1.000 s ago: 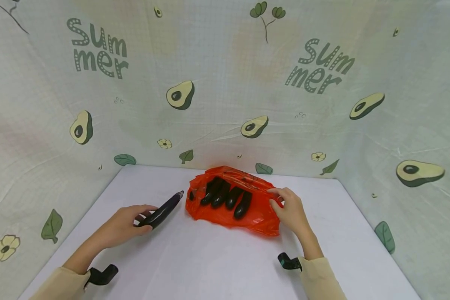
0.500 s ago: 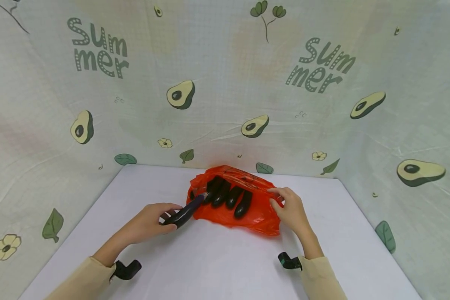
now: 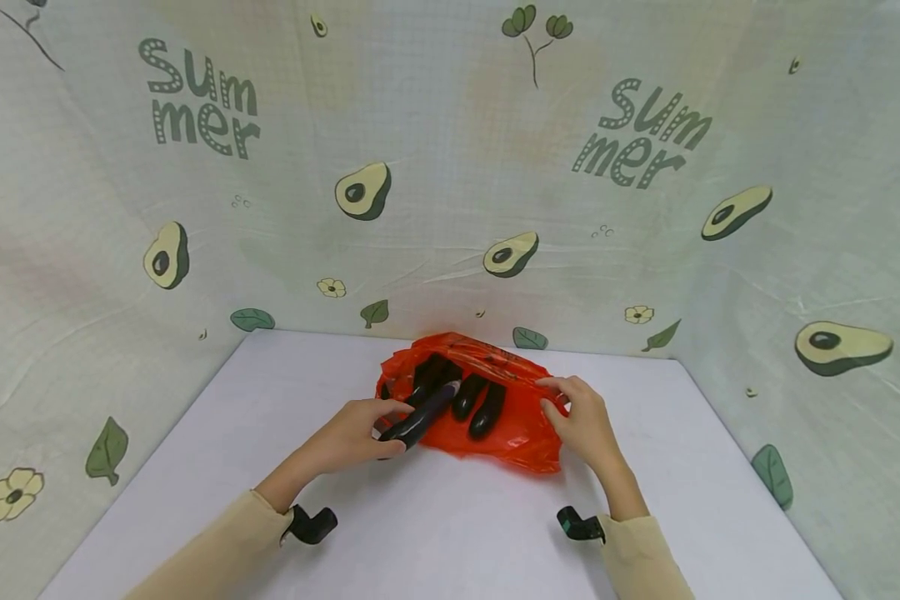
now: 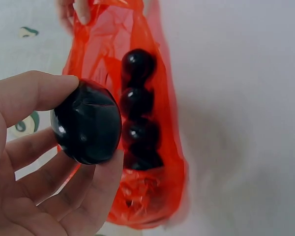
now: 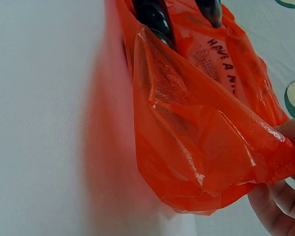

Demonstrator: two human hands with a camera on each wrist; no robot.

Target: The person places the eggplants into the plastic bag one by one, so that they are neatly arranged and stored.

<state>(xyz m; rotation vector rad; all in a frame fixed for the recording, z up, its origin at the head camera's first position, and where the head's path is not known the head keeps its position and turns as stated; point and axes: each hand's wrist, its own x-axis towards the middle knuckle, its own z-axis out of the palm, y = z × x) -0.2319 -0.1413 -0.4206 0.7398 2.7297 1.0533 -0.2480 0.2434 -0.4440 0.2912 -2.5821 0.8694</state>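
Observation:
My left hand (image 3: pixel 367 433) grips a long dark eggplant (image 3: pixel 424 419) by its near end, thumb on one side and fingers on the other. The eggplant's stem end points into the mouth of a red plastic bag (image 3: pixel 521 433). In the left wrist view the rounded end of that eggplant (image 4: pixel 86 123) faces the camera. Several other eggplants (image 3: pixel 487 412) lie side by side inside the bag, partly covered by its film. With thumb and fingers my right hand (image 3: pixel 579 417) pinches the bag's right edge. The right wrist view shows the bag's film (image 5: pixel 201 142) stretched toward those fingers.
The bag lies on a white table (image 3: pixel 450 533) near its back edge. A pale cloth (image 3: pixel 435 125) printed with avocados and lettering hangs behind the table and along both sides. A small black camera (image 3: pixel 311 525) sits at the left wrist, another (image 3: pixel 579 523) at the right.
My left hand has carried the eggplant rightward from beside the bag until its stem end is over the bag's opening. The right hand has stayed at the bag's edge.

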